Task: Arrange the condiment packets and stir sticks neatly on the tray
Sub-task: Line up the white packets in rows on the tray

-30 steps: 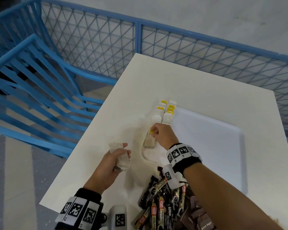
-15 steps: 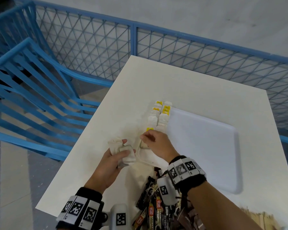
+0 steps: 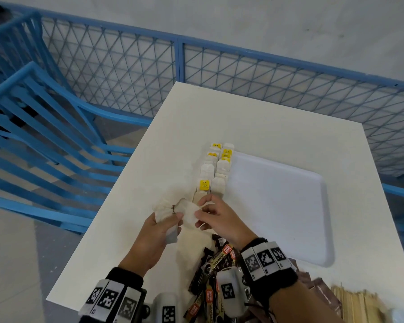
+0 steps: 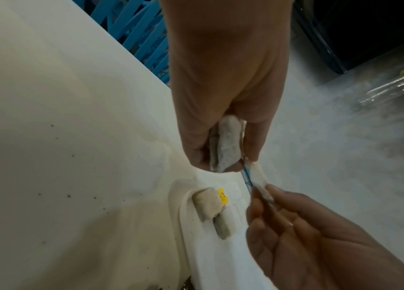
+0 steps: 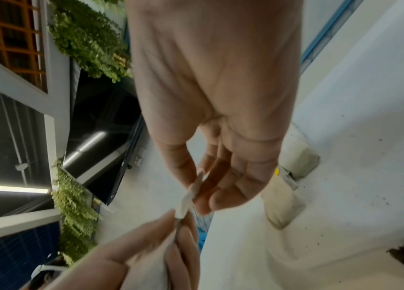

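A white tray (image 3: 280,220) lies on the white table (image 3: 219,117). Two rows of white packets (image 3: 216,169), some with yellow tags, run along the tray's left edge. My left hand (image 3: 170,217) grips a small stack of white packets (image 3: 162,208) just left of the tray's near corner. My right hand (image 3: 200,212) pinches one white packet (image 3: 188,212) at the top of that stack. In the left wrist view the held stack (image 4: 226,145) sits between thumb and fingers, and the pinched packet (image 4: 258,179) stretches toward the right hand (image 4: 265,194). In the right wrist view, the pinched packet (image 5: 191,194) is seen edge-on.
A heap of dark brown sachets (image 3: 216,264) lies at the table's near edge under my right wrist. Wooden stir sticks (image 3: 359,304) lie at the bottom right. Blue mesh railing (image 3: 177,59) borders the table's far and left sides. Most of the tray's floor is bare.
My right hand has come back from the near end of the packet row to my left hand and taken hold of a packet there. My left hand has shifted right, toward the tray.
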A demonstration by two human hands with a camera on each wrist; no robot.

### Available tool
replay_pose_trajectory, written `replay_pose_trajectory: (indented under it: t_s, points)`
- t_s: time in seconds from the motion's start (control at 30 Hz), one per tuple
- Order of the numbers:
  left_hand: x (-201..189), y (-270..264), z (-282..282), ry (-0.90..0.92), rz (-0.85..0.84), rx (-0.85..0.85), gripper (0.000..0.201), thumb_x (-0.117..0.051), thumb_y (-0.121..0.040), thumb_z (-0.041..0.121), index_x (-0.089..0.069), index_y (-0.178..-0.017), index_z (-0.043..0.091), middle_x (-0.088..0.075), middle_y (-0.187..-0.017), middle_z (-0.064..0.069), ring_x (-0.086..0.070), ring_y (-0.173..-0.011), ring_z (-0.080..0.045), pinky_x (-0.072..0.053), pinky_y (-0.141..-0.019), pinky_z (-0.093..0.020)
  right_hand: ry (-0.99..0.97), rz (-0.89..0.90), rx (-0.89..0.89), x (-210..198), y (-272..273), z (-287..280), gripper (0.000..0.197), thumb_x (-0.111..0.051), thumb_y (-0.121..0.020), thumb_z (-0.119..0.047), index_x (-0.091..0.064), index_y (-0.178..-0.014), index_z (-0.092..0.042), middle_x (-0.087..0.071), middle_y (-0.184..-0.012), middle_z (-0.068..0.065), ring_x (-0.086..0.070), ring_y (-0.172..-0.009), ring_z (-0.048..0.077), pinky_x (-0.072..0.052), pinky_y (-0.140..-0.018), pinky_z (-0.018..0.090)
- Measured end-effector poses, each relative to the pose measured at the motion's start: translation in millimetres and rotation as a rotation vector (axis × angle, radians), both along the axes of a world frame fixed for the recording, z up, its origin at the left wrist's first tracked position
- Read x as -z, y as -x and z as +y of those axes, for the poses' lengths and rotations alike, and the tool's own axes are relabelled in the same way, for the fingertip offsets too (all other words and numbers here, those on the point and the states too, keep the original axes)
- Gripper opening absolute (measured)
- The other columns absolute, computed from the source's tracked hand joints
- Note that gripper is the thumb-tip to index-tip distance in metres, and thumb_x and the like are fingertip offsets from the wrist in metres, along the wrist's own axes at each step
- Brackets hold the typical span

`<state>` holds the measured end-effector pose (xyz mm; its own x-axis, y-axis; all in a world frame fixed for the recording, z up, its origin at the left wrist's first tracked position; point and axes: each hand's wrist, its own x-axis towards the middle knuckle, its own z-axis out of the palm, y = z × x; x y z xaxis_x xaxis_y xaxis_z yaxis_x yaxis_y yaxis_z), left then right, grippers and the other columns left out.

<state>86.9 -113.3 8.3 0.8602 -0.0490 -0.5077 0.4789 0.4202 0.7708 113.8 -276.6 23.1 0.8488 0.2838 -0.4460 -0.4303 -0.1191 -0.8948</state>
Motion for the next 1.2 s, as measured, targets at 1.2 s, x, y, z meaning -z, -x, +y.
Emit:
replay_pose_trajectory:
  t_s: [1.2]
  points:
    - [-4, 1, -2, 0.077, 0.19, 0.041, 0.02, -0.042, -0.094, -0.002, -0.055, -0.108, 0.004, -0.073, -0.079, -0.014, -0.066, -0.088, -0.028, -0.057, -0.076, -0.028, 0.456, -0.178, 0.321, 66, -50, -37, 0.019, -0.075, -0.075, -0.014, -0.057, -0.081, -0.014, -0.06, -0.073, -0.003, -0.054, -0.069, 0.012, -0.043, -0.062, 0.014]
